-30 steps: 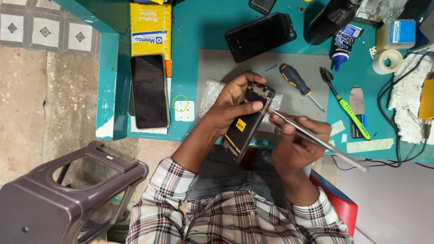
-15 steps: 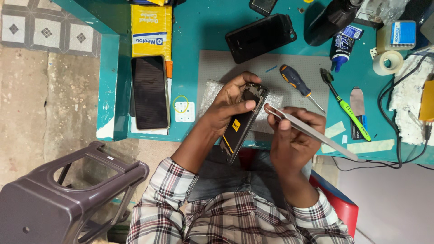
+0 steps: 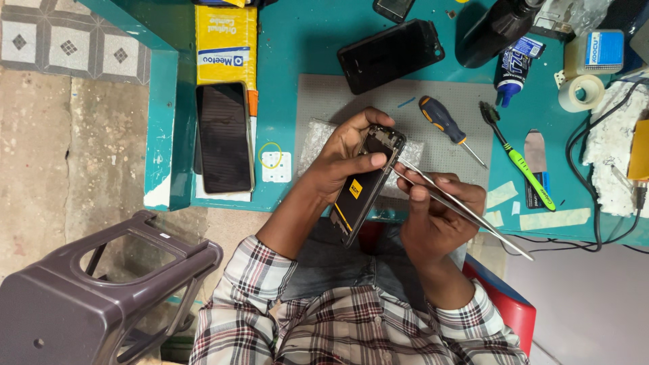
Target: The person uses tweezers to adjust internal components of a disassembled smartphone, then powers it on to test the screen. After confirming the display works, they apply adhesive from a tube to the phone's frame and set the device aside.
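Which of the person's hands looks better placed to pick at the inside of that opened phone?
Probably the right hand: it holds the metal tweezers, tips at the opened phone. The left hand grips the phone.

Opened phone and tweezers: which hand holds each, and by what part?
Left hand grips the opened phone around its upper half. Right hand pinches the metal tweezers mid-shaft, tips at the phone's upper edge.

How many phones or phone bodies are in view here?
4: an opened phone in the left hand, a dark phone lying at the bench's left end, a black phone above the grey mat, and one cut off at the top edge.
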